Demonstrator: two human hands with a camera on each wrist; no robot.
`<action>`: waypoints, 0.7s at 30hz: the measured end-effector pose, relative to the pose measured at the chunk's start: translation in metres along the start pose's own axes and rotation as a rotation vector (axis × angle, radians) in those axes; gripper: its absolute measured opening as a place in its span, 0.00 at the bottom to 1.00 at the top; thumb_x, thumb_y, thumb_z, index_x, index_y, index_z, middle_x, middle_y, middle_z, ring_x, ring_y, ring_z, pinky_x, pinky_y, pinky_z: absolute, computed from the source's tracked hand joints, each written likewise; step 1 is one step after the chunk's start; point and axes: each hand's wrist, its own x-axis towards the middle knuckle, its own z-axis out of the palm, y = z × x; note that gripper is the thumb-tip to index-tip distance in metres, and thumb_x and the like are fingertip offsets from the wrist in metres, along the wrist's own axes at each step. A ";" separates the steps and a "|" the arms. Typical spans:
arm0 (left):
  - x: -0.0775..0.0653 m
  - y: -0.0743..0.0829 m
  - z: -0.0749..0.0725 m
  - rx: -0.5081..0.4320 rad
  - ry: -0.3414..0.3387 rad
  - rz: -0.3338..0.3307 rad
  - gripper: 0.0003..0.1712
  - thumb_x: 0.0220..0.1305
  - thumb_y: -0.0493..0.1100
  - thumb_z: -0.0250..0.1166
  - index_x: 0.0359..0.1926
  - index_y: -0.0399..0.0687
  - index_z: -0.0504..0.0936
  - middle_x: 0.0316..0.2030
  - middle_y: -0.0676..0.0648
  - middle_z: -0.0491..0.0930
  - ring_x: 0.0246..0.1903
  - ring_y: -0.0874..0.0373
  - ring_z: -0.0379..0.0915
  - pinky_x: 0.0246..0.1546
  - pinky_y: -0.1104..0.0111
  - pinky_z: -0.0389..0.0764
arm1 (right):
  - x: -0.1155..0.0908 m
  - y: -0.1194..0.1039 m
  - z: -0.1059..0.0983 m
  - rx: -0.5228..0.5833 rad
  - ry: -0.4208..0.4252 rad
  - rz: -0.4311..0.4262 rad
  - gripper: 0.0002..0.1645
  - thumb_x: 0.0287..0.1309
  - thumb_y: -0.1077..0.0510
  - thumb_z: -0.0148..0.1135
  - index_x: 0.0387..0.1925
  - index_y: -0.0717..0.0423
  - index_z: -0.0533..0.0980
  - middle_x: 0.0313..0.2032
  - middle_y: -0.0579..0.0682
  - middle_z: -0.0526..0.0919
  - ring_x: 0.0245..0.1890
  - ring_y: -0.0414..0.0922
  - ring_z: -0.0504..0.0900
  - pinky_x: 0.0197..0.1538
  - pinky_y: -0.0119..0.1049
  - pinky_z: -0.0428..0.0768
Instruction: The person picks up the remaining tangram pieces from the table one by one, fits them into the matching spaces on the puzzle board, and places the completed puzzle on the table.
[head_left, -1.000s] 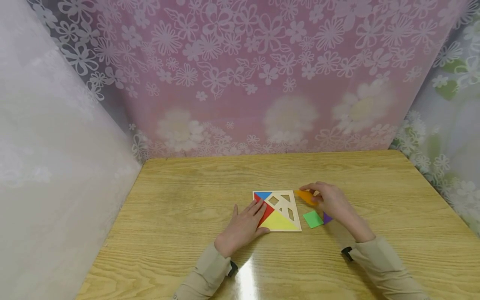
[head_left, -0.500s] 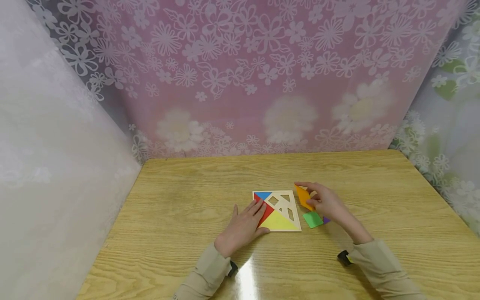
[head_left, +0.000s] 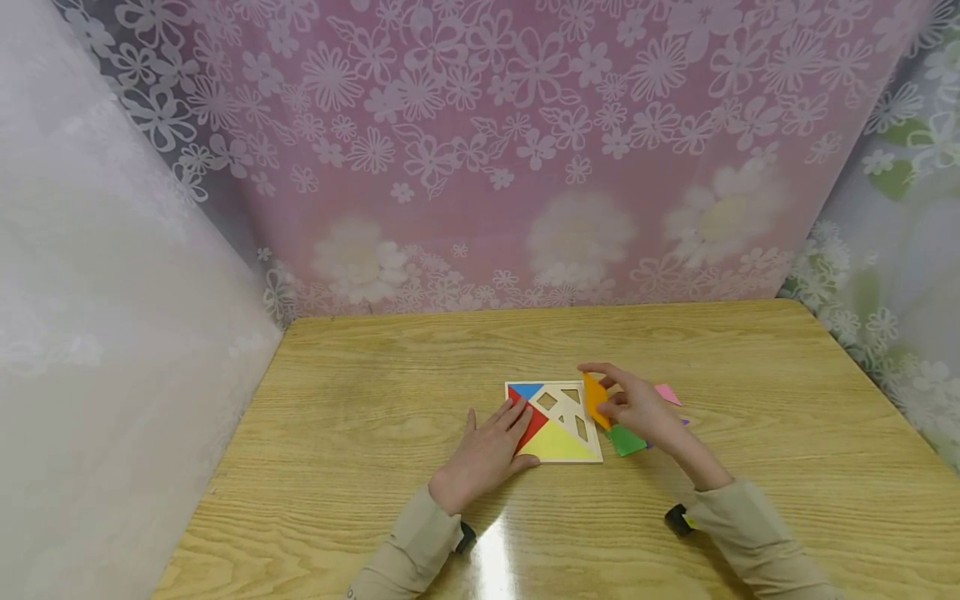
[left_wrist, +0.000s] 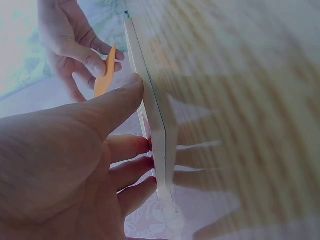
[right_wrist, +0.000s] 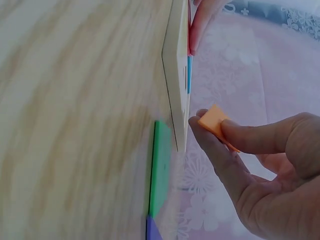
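As outstretched left hand (head_left: 486,457) rests on tangram tray (head_left: 567,411), right hand (head_left: 643,412) pinches orange tile (head_left: 595,402)

Raised at the tray's two o'clock edge, the tile looks, from here, light, stiff, perhaps slick; opposite edges seem the surest hold.

We've got a yellow-brown wood-grain table (head_left: 360,417) with white glare (head_left: 493,557), pink white-flowered curtain (head_left: 480,167) behind, whitish sheet (head_left: 112,333) at left.

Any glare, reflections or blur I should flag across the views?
Head: bright glare streak on the table between the forearms, puzzle board colours readable; left wrist: hazy, washed out, table seems to mirror the left hand; right wrist: hazy, soft wood grain, orange piece edges discernible.
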 end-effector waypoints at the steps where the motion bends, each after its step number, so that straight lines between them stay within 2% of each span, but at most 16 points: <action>1: 0.000 0.000 0.000 0.000 -0.001 0.000 0.41 0.72 0.62 0.58 0.76 0.44 0.63 0.77 0.45 0.59 0.76 0.52 0.54 0.66 0.36 0.62 | 0.000 -0.001 0.001 0.007 -0.005 -0.001 0.37 0.62 0.78 0.57 0.71 0.58 0.67 0.54 0.71 0.71 0.25 0.48 0.81 0.30 0.38 0.83; 5: 0.000 0.000 0.000 0.009 0.000 0.003 0.42 0.72 0.62 0.58 0.77 0.44 0.63 0.77 0.46 0.59 0.76 0.52 0.54 0.66 0.36 0.63 | 0.001 -0.003 0.006 0.001 -0.019 -0.001 0.35 0.61 0.76 0.62 0.69 0.58 0.69 0.50 0.67 0.74 0.29 0.47 0.83 0.33 0.39 0.85; 12: 0.001 -0.002 0.001 -0.016 -0.018 -0.005 0.42 0.73 0.63 0.56 0.78 0.45 0.61 0.78 0.46 0.56 0.77 0.51 0.52 0.67 0.35 0.60 | 0.003 -0.005 0.011 -0.135 0.000 -0.036 0.34 0.56 0.71 0.71 0.64 0.53 0.74 0.43 0.59 0.80 0.30 0.44 0.85 0.30 0.35 0.82; 21: 0.001 -0.002 0.001 -0.052 -0.026 -0.018 0.42 0.73 0.62 0.57 0.78 0.45 0.61 0.78 0.46 0.56 0.77 0.51 0.51 0.67 0.34 0.59 | 0.002 -0.011 0.015 -0.181 -0.053 -0.010 0.34 0.54 0.73 0.71 0.63 0.55 0.76 0.44 0.59 0.82 0.34 0.47 0.85 0.34 0.38 0.84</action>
